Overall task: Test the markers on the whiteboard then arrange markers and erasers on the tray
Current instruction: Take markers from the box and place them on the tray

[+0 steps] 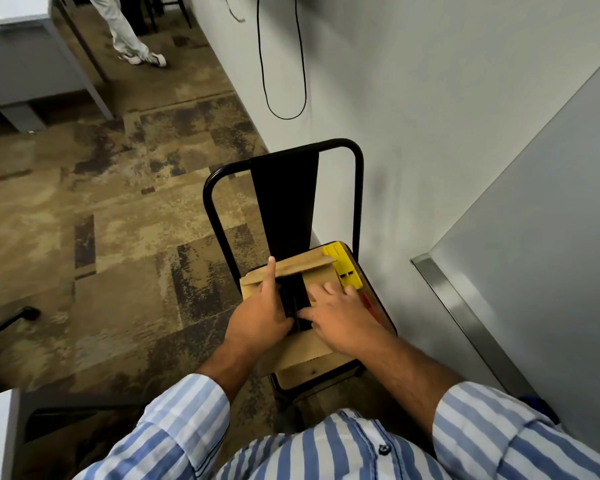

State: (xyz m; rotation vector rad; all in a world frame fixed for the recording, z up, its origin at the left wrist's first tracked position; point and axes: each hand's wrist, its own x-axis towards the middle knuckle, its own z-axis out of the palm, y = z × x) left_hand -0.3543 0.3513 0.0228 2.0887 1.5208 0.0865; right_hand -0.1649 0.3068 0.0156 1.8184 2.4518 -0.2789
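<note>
A patterned brown carpet (pixel 118 209) fills the left half of the frame, and a pale wall (pixel 430 98) the upper right. A whiteboard (pixel 551 237) with a metal edge runs down the right side. At upper left stands a grey desk (pixel 32 64), and beside it another person's leg (pixel 129 32) in light trousers and a white shoe. A black cable (pixel 284 81) loops down the wall at top centre.

At centre is a black chair (pixel 284 202) with a wooden seat. On the seat lies a cardboard box (pixel 323 278), flaps open, with black markers (pixel 293 299) inside, side by side. No writing can be read on the box or markers. A yellow piece (pixel 343 268) lies on the seat just right of the box, touching its edge, and something red (pixel 369 304) shows below it, partly hidden.

Striped blue-and-white sleeves (pixel 174 420) fill the bottom of the frame.

The left hand (pixel 260 317) is at the box's left side, index finger pointing straight up the frame, the other fingers curled down against the markers. Whether they grip one cannot be told. The right hand (pixel 340 320) lies palm down over the box's right half, fingers spread and bent, tips touching the markers; no clear hold shows.
</note>
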